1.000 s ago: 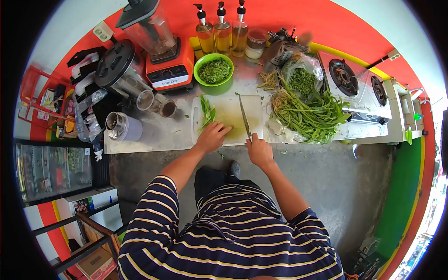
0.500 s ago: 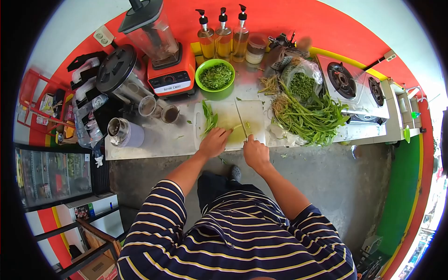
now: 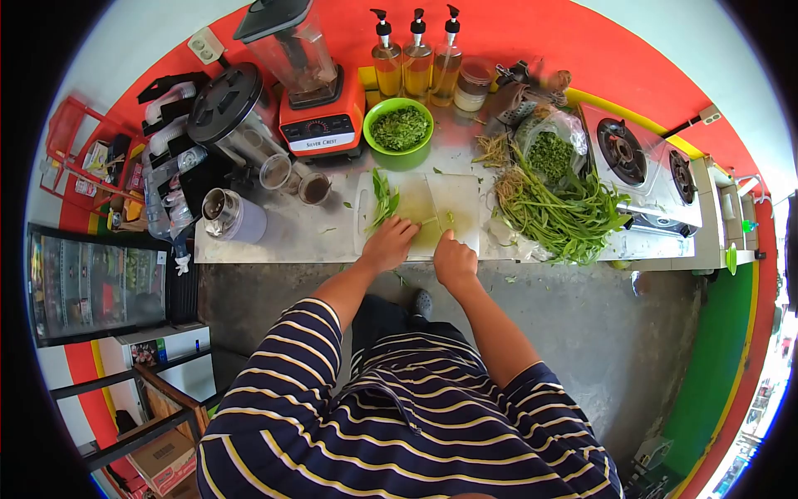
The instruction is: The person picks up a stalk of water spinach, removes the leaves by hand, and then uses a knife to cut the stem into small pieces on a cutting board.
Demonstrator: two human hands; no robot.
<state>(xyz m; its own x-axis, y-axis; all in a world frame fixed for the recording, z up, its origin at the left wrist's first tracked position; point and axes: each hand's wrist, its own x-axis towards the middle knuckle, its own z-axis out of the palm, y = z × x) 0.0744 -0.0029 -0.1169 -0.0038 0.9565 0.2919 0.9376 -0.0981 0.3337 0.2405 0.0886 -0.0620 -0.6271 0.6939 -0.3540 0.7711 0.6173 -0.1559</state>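
Note:
My left hand (image 3: 391,243) is closed on a bunch of leafy green stems, its fingers at the cut end over a white cutting board (image 3: 464,193). Leaves (image 3: 383,200) from the bunch spread away from me along the board's left side. In my right hand (image 3: 455,259) is a knife (image 3: 434,200), its thin blade pointing away from me across the board. Small chopped green pieces (image 3: 450,218) lie right beside the blade. Beyond the board stands a green bowl (image 3: 399,158) heaped with chopped greens.
Right of the board lies a large pile of leafy stems (image 3: 557,212) beside a plastic bag (image 3: 572,133) of chopped greens. A gas stove (image 3: 657,170) stands farther right. Left are a red blender (image 3: 322,125), two cups and a steel-topped container (image 3: 241,218). Pump bottles (image 3: 417,71) line the wall.
The whole view has shifted slightly with my head. My right hand and knife sit a little farther left relative to the board. Both hands keep their hold.

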